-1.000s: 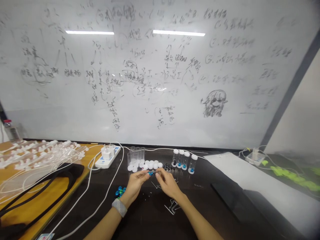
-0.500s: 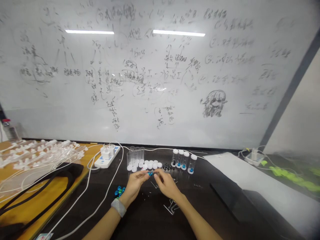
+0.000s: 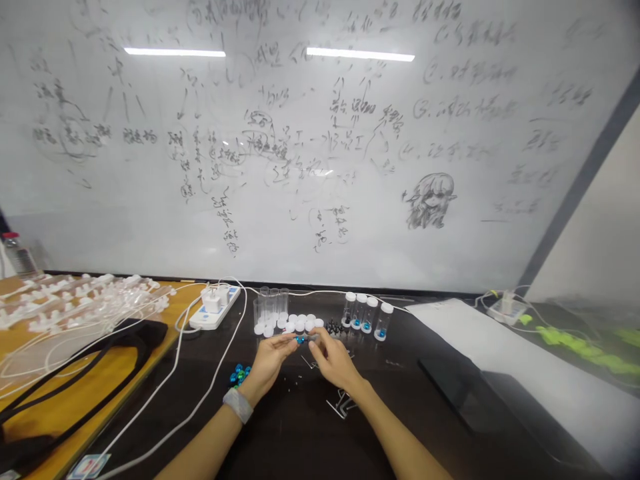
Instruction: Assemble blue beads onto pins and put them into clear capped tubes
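Between my fingertips is a small shiny blue piece [image 3: 300, 340], its exact kind too small to tell. My left hand [image 3: 269, 363] pinches it from the left, fingers closed. My right hand [image 3: 336, 360] is closed at its right side, thumb and forefinger together around something small and dark that I cannot make out. Just beyond the hands lie white round caps [image 3: 301, 323] and a heap of small black parts [image 3: 334, 327]. Left of my left wrist sits a cluster of blue and green shiny pieces [image 3: 240, 375]. Thin L-shaped metal hex keys [image 3: 341, 405] lie below my right hand.
Clear tubes [image 3: 273, 303] stand behind the caps. Several white-capped tubes [image 3: 369, 315] with blue pieces inside stand to the right. A power strip [image 3: 216, 309] with white cables is at left. A dark flat slab [image 3: 457, 393] and white sheet [image 3: 500, 360] lie at right.
The view has tilted down slightly, so the scene sits a little higher. My fingers have shifted slightly around the blue piece, and less of it shows.
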### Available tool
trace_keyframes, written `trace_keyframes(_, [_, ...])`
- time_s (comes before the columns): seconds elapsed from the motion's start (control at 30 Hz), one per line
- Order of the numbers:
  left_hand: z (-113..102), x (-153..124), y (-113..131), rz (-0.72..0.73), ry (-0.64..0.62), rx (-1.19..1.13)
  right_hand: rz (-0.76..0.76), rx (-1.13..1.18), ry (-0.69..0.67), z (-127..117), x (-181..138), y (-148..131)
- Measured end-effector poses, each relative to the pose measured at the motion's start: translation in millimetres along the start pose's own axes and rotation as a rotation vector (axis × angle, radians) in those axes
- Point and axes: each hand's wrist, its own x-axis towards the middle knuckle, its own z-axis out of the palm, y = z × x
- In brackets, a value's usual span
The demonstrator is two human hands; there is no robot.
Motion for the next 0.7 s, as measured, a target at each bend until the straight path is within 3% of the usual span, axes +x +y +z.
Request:
trace_keyframes(0.23, [-0.1,0.0,-0.3,-0.002,0.003,-0.009,-0.021,-0.118,-0.007,-1.8,-0.3,-1.5])
trace_keyframes(0.7, [-2.3,1.2,-1.6,0.000,-0.015,0.001,-0.049,-0.107,-0.012,-2.9,-1.5,-0.6])
